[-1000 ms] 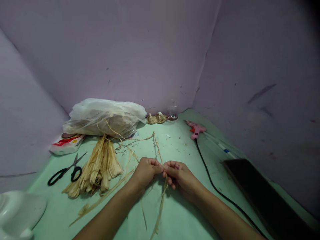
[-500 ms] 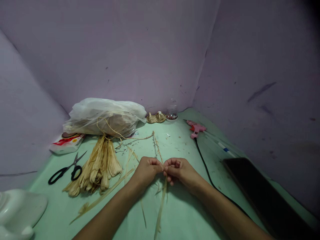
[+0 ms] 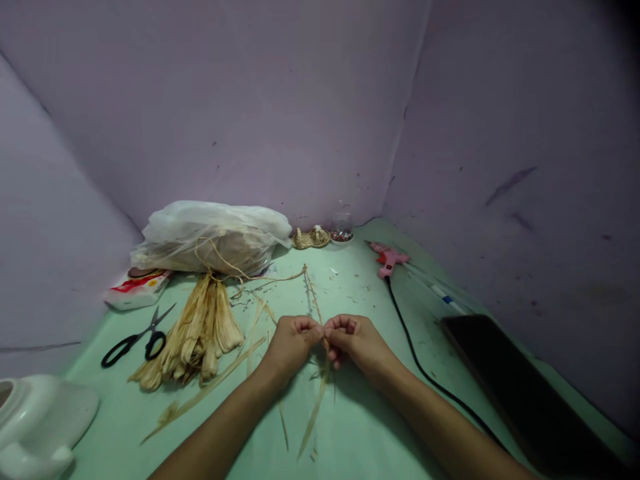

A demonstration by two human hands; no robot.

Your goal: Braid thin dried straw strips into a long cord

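My left hand (image 3: 299, 339) and my right hand (image 3: 351, 340) meet over the green tabletop, each pinching the same thin braided cord (image 3: 315, 299) of dried plant fibre. From my fingertips the cord runs away to a small knot at its far end, where a thinner twine (image 3: 273, 278) leads left toward a bundle. Loose fibre strips (image 3: 314, 412) hang from beneath my hands toward me. The exact spot where the strands cross is hidden by my fingers. To the left lies the bundle of dried fibre strips (image 3: 197, 333), tied at its top.
Black-handled scissors (image 3: 137, 338) lie left of the bundle, a white ceramic object (image 3: 47, 423) nearer me. Behind are a plastic bag (image 3: 215, 233), a box (image 3: 139, 291), a woven slipper-shaped piece (image 3: 311, 239) and a clear container (image 3: 342, 230). At right are a pink glue gun (image 3: 387, 258) and a dark flat slab (image 3: 520, 387).
Both hands stay pinched on the cord, with the right hand shifted slightly left. The loose strips below have swung left and reach less far toward me. The view has tilted slightly.
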